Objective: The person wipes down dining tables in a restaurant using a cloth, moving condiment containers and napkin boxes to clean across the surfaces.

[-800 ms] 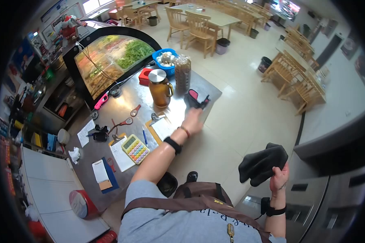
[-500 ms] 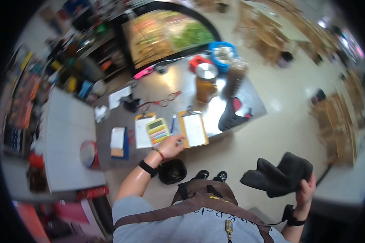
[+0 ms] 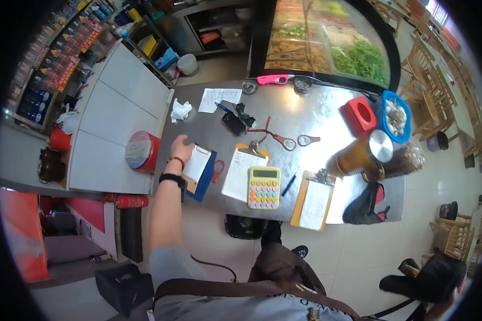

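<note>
My left hand (image 3: 182, 148) reaches over the table's left part, at the upper left edge of a small clipboard (image 3: 198, 163) that lies on a blue board (image 3: 204, 181). Its thumb and fingers are apart, and nothing shows between them. A red ring-handled tool (image 3: 218, 169) lies right of the blue board. Down at the lower right, beyond the table edge, my right hand (image 3: 458, 289) is closed on a dark folded cloth (image 3: 436, 278). The cloth and the picture's dark edge hide most of that hand.
On the metal table (image 3: 198, 124) lie a yellow calculator (image 3: 263, 187), a clipboard (image 3: 314, 203), a pen (image 3: 288, 184), bottle openers (image 3: 285, 141) and a pink lighter (image 3: 273, 79). A lidded jar (image 3: 359, 155) stands by a blue basket (image 3: 396, 117). A stool (image 3: 245, 227) sits below.
My view has turned left. My left hand has moved from beside the calculator leftward to the small clipboard. My right hand still holds the dark cloth, now lower and farther right in view.
</note>
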Demonstrator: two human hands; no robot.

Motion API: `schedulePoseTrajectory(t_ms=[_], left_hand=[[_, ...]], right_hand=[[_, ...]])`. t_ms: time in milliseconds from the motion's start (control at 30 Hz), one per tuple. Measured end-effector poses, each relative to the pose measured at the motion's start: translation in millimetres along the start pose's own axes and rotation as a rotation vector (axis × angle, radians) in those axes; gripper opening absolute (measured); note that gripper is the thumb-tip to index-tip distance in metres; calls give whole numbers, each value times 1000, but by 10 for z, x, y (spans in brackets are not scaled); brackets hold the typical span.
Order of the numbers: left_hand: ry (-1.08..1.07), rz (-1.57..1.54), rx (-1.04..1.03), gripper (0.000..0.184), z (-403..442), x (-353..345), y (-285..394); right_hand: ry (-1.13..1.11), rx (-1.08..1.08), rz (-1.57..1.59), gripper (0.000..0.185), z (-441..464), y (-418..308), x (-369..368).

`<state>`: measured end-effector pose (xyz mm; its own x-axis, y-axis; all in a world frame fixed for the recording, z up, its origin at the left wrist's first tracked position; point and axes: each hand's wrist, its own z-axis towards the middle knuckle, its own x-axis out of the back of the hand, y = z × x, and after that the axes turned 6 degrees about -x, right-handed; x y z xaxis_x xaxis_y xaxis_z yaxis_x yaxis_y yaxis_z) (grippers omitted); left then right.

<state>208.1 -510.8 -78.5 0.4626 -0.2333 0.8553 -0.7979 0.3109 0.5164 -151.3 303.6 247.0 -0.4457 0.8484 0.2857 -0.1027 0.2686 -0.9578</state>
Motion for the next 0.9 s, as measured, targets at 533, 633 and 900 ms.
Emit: schedulePoseTrajectory(t_ms=[533,633,900], left_hand=[[187,319,-19,26,1736,-644,-756],[309,-56,-150,24,1468,-471,-502],[-859,-1062,-285,28,-1053,-111,1625]], right_hand=[[400,-698,-167,50,-605,755,-1736],[472,-576,-186,49,-656,472,-1534],[450,271,-53,48,-172,-1457,-663]])
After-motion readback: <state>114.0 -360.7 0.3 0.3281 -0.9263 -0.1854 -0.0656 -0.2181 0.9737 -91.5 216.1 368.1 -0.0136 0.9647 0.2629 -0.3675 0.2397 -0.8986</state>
